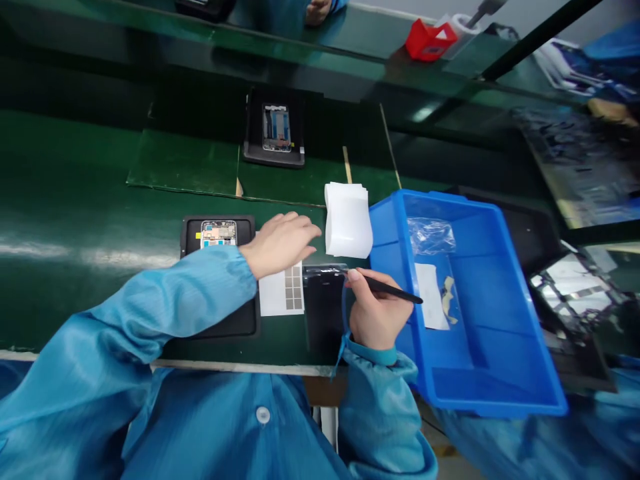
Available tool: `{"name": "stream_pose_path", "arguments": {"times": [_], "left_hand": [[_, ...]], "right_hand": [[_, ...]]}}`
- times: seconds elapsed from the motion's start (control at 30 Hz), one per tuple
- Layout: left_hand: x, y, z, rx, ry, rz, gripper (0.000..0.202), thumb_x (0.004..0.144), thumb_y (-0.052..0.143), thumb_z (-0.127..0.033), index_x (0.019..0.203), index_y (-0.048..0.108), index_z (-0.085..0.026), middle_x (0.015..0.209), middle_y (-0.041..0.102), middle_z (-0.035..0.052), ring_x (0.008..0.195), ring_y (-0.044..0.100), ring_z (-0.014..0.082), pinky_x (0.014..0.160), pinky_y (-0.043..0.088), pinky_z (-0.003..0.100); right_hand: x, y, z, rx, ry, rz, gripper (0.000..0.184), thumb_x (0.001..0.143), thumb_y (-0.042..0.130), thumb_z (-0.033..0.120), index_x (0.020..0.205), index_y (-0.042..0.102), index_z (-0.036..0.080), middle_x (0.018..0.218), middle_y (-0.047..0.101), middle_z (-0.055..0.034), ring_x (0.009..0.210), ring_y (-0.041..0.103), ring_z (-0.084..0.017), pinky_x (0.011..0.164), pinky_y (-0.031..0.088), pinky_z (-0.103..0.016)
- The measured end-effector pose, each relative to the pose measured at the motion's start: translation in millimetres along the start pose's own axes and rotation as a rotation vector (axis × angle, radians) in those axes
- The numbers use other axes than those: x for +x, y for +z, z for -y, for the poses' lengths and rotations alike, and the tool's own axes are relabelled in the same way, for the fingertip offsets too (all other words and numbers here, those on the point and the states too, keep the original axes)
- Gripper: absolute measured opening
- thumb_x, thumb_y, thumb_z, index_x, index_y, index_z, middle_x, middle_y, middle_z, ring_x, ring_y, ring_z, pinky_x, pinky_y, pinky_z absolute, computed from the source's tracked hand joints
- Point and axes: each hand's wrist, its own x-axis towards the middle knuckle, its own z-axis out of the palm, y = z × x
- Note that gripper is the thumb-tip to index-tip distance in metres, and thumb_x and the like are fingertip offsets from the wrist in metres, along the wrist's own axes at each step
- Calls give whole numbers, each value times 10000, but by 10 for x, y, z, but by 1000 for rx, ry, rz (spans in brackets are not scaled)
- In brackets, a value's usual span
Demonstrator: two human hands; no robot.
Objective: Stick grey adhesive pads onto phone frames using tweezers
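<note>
My left hand (283,243) reaches over the top of a white sheet with grey square stickers (294,290), fingers stretched out and holding nothing visible. My right hand (380,313) grips slim black tweezers (393,288), their tip pointing left. Below the tip lies a dark flat panel (325,307) with a shiny clear film along its top edge. Under my left forearm sits a black tray (245,230) carrying an opened phone frame (219,232), partly hidden by my sleeve. A folded stack of white paper (349,220) lies beyond my hands.
At the right stands a blue bin (500,300) with clear plastic and paper scraps inside. Farther back, a second black tray (274,157) holds another phone frame (277,128). A red box (430,40) is on the upper shelf, and another person's hand (317,11) shows at the top.
</note>
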Motion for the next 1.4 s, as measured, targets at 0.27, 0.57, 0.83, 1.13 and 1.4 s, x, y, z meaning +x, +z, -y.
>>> {"name": "stream_pose_path", "arguments": {"times": [0.27, 0.57, 0.83, 1.13, 1.4], "left_hand": [[-863, -433, 559, -255, -298, -161, 151, 888, 629, -215, 996, 726, -173, 908, 691, 28, 814, 589, 169, 776, 468, 297], [-922, -129, 238, -1063, -545, -92, 215, 782, 719, -332, 890, 746, -148, 681, 600, -6, 548, 440, 76, 500, 326, 202], [-887, -143, 240, -1103, -547, -107, 166, 768, 700, -297, 815, 728, -141, 638, 562, -21, 532, 392, 67, 491, 286, 201], [-800, -188, 176, -987, -545, -114, 83, 776, 654, -209, 780, 716, -153, 642, 593, -26, 522, 422, 70, 494, 330, 198], [-551, -83, 245, -438, -389, 45, 143, 785, 592, -107, 760, 709, -184, 773, 700, -5, 716, 620, 143, 669, 454, 246]], "right_hand": [[-177, 487, 147, 167, 98, 179, 181, 728, 861, 293, 818, 747, 184, 664, 687, -4, 582, 630, -145, 596, 512, -291], [-422, 913, 307, 261, 160, 255, 199, 724, 857, 320, 818, 730, 199, 631, 661, 9, 570, 621, -155, 579, 514, -304], [-433, 912, 268, 233, 166, 244, 209, 732, 851, 333, 823, 725, 193, 643, 668, 3, 570, 631, -161, 574, 524, -308], [-439, 874, 241, 206, 124, 207, 184, 734, 851, 324, 804, 728, 207, 663, 678, -6, 584, 644, -164, 561, 529, -304], [-327, 714, 185, 150, 82, 102, 197, 729, 857, 328, 814, 729, 206, 716, 695, -11, 626, 654, -164, 622, 546, -313]]}}
